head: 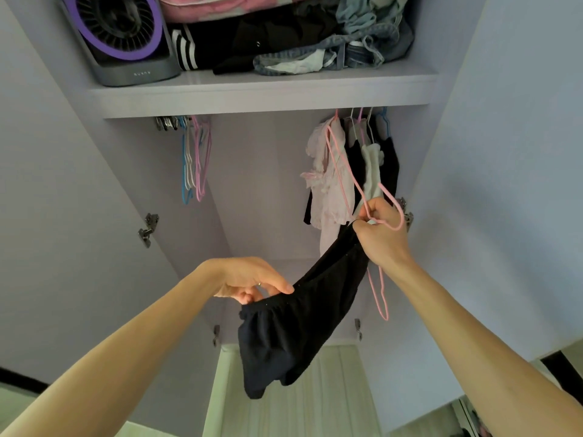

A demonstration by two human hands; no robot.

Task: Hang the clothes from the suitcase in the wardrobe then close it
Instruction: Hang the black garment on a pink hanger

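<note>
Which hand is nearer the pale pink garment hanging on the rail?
Right. The right hand, gripping one end of the black garment, is just below and right of the pink garment; the left hand pinches the other end, lower and farther left.

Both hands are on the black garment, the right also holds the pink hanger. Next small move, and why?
Probably slip one arm of the pink hanger into the top edge of the black garment. It sags between the left hand, pinching its gathered edge, and the right hand, which grips the other end with the hanger; the hanger dangles outside the cloth.
</note>
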